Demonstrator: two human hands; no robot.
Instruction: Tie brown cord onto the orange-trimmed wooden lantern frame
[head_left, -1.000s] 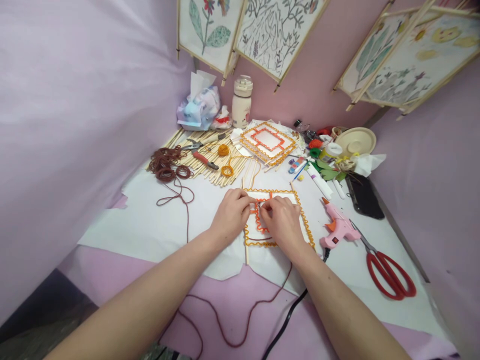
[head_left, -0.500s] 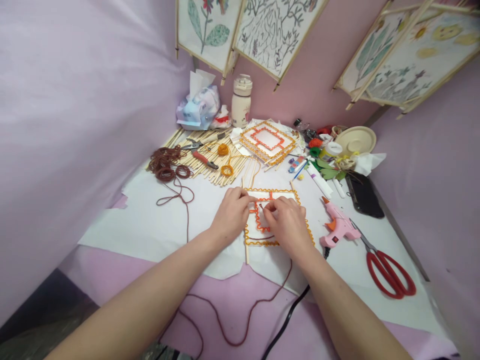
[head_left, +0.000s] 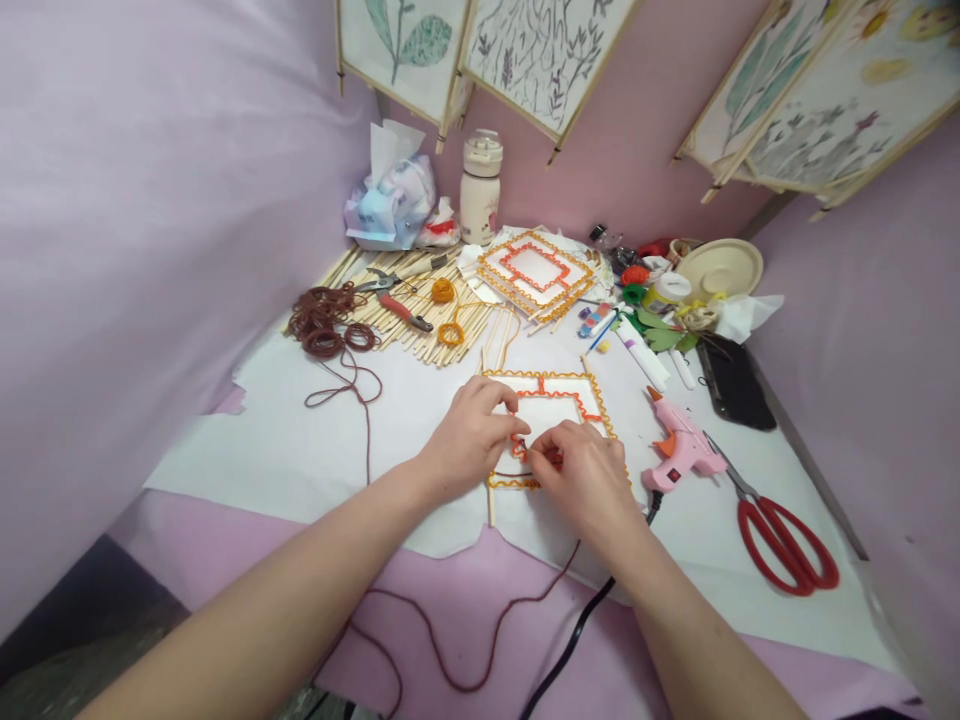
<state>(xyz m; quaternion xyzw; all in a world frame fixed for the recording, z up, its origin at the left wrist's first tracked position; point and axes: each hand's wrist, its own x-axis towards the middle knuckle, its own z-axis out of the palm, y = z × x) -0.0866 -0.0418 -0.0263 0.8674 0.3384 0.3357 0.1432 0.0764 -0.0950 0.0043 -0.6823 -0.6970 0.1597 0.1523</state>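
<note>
A square frame edged with wavy yellow cord (head_left: pixel 600 385) lies flat on the white-covered table, with an orange cord rectangle inside it. My left hand (head_left: pixel 472 430) rests over its left side, thumb and forefinger apart near the orange cord. At the lower middle of the frame, my right hand (head_left: pixel 577 465) pinches the end of a dark red cord. That cord (head_left: pixel 480 688) also hangs in loops below the table's near edge. Part of the frame's right and lower sides is hidden under my right hand.
A pink glue gun (head_left: pixel 682 445) and red-handled scissors (head_left: pixel 787 545) lie at the right, beside a black phone (head_left: pixel 735 385). Behind are a second corded frame (head_left: pixel 536 270), pliers (head_left: pixel 401 308) on sticks, brown cord (head_left: pixel 322 315) and a bottle (head_left: pixel 480 190).
My right hand has moved down from the orange rectangle's upper middle to its lower part. My left thumb and forefinger have spread apart. The camera view has shifted slightly.
</note>
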